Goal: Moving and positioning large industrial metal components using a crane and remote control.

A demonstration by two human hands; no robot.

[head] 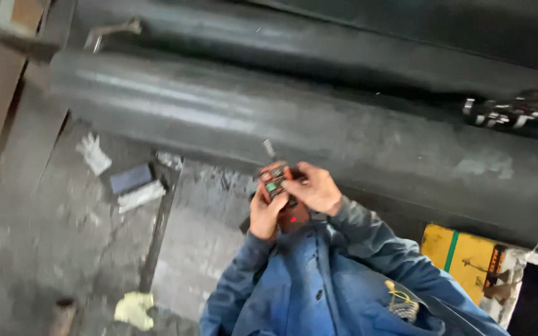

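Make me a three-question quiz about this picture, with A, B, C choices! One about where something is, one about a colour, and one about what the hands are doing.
1. Where is the big dark steel pipe?
A. beyond the hands, across the picture
B. inside a pocket
C. on the person's lap

2. What colour is the jacket sleeve?
A. red
B. blue
C. white

3. What are the hands doing with the red handheld remote?
A. both hold it
B. only one touches it
C. it lies on the floor

Answers: 1 A, the pipe runs behind the hands. 2 B, the sleeves are blue. 3 A, the left hand grips it from below and the right hand rests fingers on its top.
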